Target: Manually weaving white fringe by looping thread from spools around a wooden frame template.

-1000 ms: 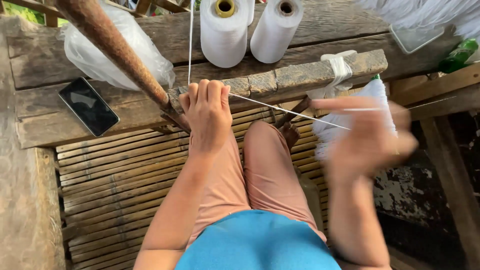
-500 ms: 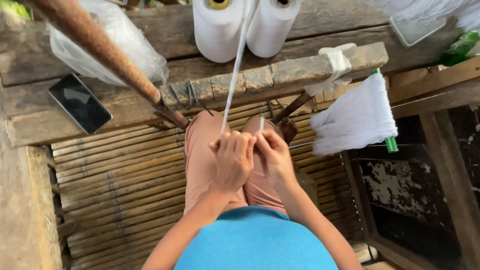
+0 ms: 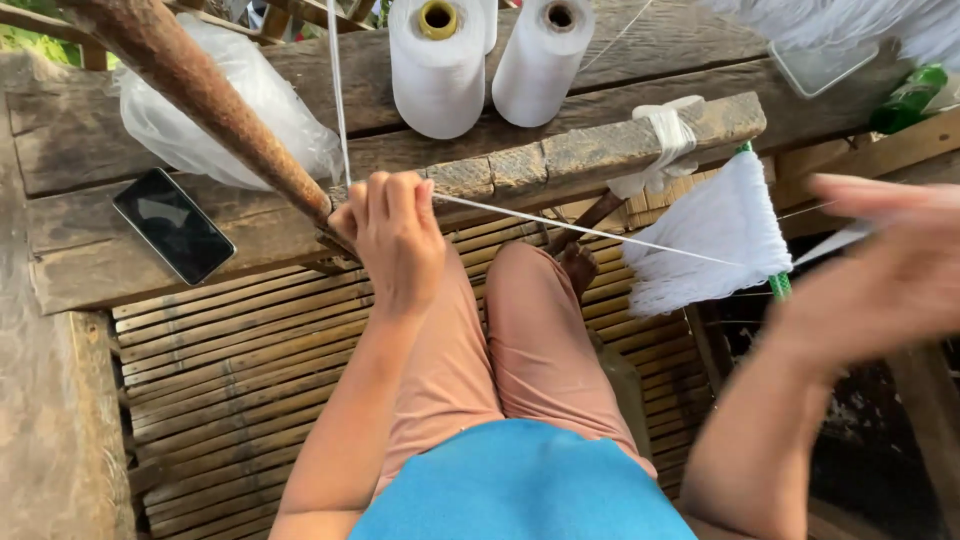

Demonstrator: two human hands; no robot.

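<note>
My left hand is raised by the wooden beam and pinches a white thread that runs taut to the right. My right hand, blurred by motion, is stretched out at the right edge and grips the other end of that thread. A second strand rises from my left hand toward the top of the view. Below the taut thread hangs a thick bundle of white threads on a green rod. Two white thread cones stand behind the beam.
A dark phone lies on the plank at left, beside a crumpled clear plastic bag. A rusty brown pole slants across the upper left. My knees in pink trousers rest over a bamboo-slat floor.
My hands were together over my lap on the thread. The left one has risen to the beam and the right has swung far out to the right, drawing the thread taut.
</note>
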